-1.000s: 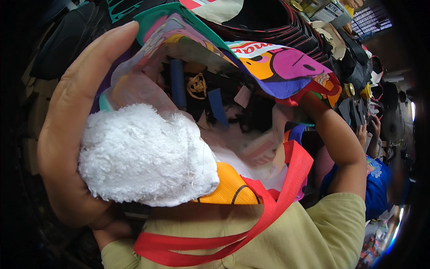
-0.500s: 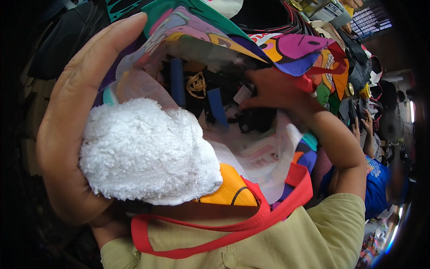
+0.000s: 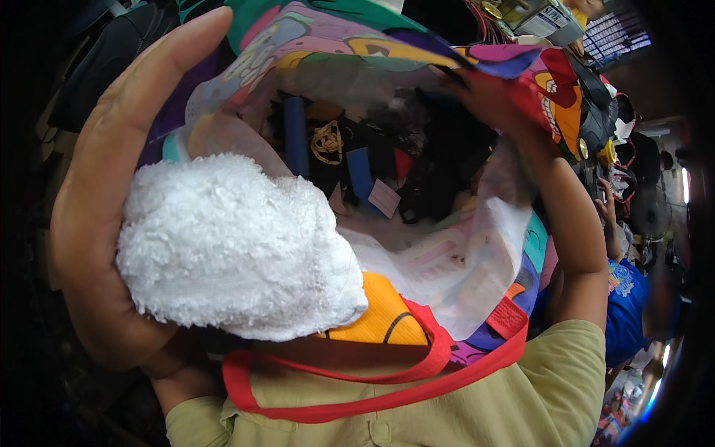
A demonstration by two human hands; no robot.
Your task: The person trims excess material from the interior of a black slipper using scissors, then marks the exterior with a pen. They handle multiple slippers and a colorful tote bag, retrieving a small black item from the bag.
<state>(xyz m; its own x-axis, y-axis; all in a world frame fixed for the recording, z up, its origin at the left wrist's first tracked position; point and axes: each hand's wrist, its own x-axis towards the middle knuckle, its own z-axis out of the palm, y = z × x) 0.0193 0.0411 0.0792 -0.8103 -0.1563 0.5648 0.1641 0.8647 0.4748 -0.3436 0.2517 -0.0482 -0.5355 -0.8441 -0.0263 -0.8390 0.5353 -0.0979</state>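
Observation:
A colourful cartoon-printed shopping bag (image 3: pixel 387 45) with a pale lining gapes open before my chest. My left hand (image 3: pixel 100 201) curves round its left side, one long finger stretched up along the outside. Against that palm, over the near left rim, sits a white terry-cloth bundle (image 3: pixel 238 246); my thumb is hidden. At the far right rim is my right hand (image 3: pixel 488 104), its fingers smeared and partly hidden. Inside the bag lie a blue roll (image 3: pixel 296 135), a blue flat strip (image 3: pixel 360 173), a coiled tan band (image 3: pixel 326 141), a pale lined piece (image 3: pixel 384 198) and dark scraps.
Red straps (image 3: pixel 387 395) of the bag loop across my green shirt (image 3: pixel 477 406). Black moulded goods (image 3: pixel 112 67) lie at the far left. At the right are a person in a blue shirt (image 3: pixel 624 313) and a metal tin (image 3: pixel 547 21).
My right hand has moved from inside the bag up to its far right rim. The bag's right side spreads wider. The pale piece now lies by the blue strip, and a red scrap shows.

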